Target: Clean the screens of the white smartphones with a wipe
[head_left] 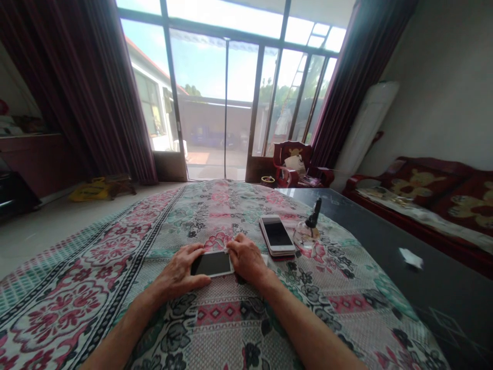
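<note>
A white-framed smartphone [211,264] with a dark screen lies sideways on the patterned tablecloth [219,313]. My left hand [181,270] grips its left end, the thumb along the near edge and the fingers at the far edge. At the other end, my right hand [246,259] is closed with curled fingers against the phone's right edge; its fingertips are partly hidden. Just right of that hand lies a stack of white phones [278,235], the top one face up. Beside the stack stands a clear glass bottle [307,234] with a black top [315,213].
The cloth covers part of a dark glossy table [370,246]. A crumpled white scrap [411,258] is on its right side. Beyond are a wooden armchair [290,159], a wooden sofa [419,187], glass doors [215,103] and a yellow bag [89,190] on the floor.
</note>
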`<move>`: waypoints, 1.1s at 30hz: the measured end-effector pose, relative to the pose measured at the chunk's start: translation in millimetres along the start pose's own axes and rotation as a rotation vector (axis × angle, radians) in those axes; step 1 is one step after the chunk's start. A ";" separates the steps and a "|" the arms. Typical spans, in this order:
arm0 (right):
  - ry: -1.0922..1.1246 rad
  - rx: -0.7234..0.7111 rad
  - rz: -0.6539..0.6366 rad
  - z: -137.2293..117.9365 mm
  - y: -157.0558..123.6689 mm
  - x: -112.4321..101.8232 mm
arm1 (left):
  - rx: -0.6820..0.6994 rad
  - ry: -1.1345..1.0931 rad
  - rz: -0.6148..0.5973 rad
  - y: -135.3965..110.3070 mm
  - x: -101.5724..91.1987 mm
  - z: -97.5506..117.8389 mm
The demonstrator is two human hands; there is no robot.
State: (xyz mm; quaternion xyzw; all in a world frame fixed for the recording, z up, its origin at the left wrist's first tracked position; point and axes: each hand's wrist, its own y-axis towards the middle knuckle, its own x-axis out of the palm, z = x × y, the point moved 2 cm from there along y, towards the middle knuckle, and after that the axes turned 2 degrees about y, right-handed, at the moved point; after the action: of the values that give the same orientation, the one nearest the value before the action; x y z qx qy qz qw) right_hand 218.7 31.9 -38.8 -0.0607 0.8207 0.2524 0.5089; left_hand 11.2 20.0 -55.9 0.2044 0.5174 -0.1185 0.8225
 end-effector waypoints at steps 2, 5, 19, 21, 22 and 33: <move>0.022 -0.028 -0.011 0.2 -0.3 -2.3 | 0.000 0.000 0.002 -0.5 0.6 -0.5; 0.035 -0.060 -0.057 0.5 -3.8 -8.8 | -0.002 -0.002 0.007 -1.3 2.0 -2.5; 0.129 -0.094 -0.155 8.2 -6.8 -18.4 | 0.012 0.003 0.010 -1.1 4.3 -6.2; 0.092 -0.058 -0.102 6.6 -4.6 -14.7 | 0.016 0.008 0.006 -1.0 4.0 -5.5; 0.080 -0.044 -0.081 5.8 -4.0 -13.2 | 0.015 0.011 0.005 -0.9 3.7 -5.0; 0.156 -0.141 -0.280 4.8 -13.5 -24.6 | 0.008 0.012 0.004 -1.2 3.7 -5.1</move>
State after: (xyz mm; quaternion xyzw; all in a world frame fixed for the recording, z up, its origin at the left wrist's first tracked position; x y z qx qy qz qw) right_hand 239.0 18.7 -24.0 -0.2292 0.8216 0.2306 0.4682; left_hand 8.2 21.3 -61.5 0.2093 0.5214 -0.1178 0.8188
